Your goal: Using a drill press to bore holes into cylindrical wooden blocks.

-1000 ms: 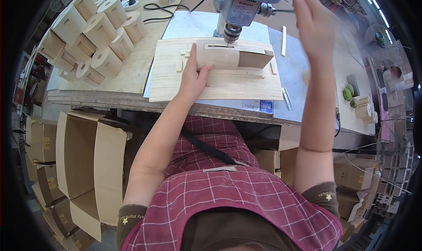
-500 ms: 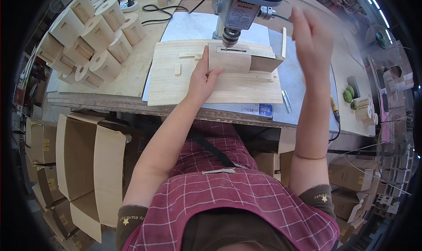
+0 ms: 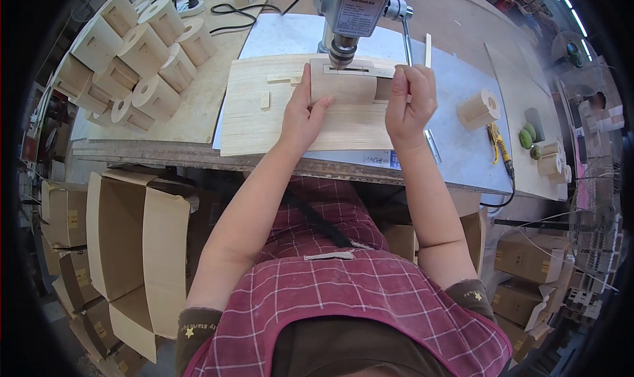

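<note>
A pale wooden cylinder with a slotted flat face lies sideways on a wooden board, beneath the chuck of a bench drill press. My left hand grips its left end, fingers behind and thumb in front. My right hand is closed around the lower end of the drill press's metal feed lever, to the right of the cylinder. The bit's tip is too small to make out at the slot. Thin wooden strips lie on the board.
Similar wooden cylinders are stacked at the left of the bench. Another cylinder stands at right, near a yellow-handled tool with a black cord. Green fruits lie farther right. An open cardboard box is below the bench's left.
My right hand has come down and left, swinging the feed lever from pointing right to pointing down toward me. My left hand still holds the cylinder in place.
</note>
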A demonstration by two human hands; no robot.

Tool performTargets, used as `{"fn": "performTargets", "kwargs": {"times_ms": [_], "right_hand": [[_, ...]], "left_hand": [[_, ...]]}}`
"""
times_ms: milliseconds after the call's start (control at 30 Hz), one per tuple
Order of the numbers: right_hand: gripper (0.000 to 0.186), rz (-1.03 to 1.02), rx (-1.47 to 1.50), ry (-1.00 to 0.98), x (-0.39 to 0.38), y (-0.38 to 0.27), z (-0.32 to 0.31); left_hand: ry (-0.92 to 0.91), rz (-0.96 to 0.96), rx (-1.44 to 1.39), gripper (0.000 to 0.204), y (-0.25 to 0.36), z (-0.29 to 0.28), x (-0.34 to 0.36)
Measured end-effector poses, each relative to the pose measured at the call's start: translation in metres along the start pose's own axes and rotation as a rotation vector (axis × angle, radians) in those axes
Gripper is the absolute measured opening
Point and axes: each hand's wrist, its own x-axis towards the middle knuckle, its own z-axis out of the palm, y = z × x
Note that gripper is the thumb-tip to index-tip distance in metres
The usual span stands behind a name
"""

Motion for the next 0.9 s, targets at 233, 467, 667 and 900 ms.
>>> {"fn": "performTargets", "kwargs": {"times_ms": [233,467,667,900], "right_hand": [[0.004,-0.039,-0.033,0.001,-0.011,0.013,0.006],[0.005,-0.070,-0.089,-0.109,0.034,-0.006,-0.023],[0.017,0.114,-0.271,-0.251,0.155,-0.018,-0.016],[0.034,0.270,-0.226,-0.458,0.201,0.031,0.005]], "left_hand": [[-0.010,-0.004,-0.020,0.067,0.000,0.001,-0.001],[0.008,0.044,0.037,0.067,-0.002,0.002,0.001],[0.009,0.016,0.010,0.067,-0.003,-0.004,-0.002],[-0.092,-0.202,-0.089,0.077,0.016,-0.004,0.001]]}}
